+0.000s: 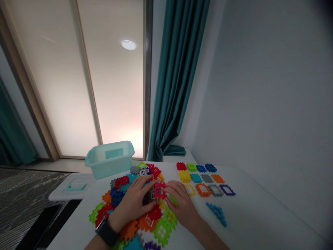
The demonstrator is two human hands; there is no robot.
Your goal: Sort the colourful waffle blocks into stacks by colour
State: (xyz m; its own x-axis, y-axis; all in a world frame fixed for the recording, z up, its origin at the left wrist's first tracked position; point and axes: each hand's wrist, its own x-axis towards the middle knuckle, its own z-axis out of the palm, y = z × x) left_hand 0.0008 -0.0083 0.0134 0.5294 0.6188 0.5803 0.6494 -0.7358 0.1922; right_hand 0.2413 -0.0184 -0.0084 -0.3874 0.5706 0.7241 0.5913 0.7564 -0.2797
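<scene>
At the near edge, a turquoise gear piece (pixel 134 243) is showing its notched rim, and a lime window tile (pixel 161 233) is lying flat, its toothed square enclosing a pale cross-barred inset. A black smartwatch (pixel 107 232) with a smooth band is circling the left wrist. The left hand (pixel 137 199) is spreading wide, palm down, over the heap of smooth, plastic-looking pieces (pixel 117 197). The right hand (pixel 180 205) is curving inward, its fingertips touching the right edge of a pinkish-red notched piece (pixel 160 191), which is sitting between the hands; whether they are gripping it cannot be told. A lime piece (pixel 172 200) is showing beside the right thumb.

To the right, an elongated blue piece (pixel 217 214) is lying diagonally on the smooth white table (pixel 249 222). Beyond it, small toothed squares (pixel 206 178) are forming three rows of four: open frames in front, filled-looking pieces behind. Farther left, a flat translucent lid (pixel 72 187) is resting near a rounded, translucent aqua bin (pixel 111 160). Behind, a teal curtain (pixel 178 76) is hanging in soft vertical folds beside glowing frosted panels (pixel 114 86).
</scene>
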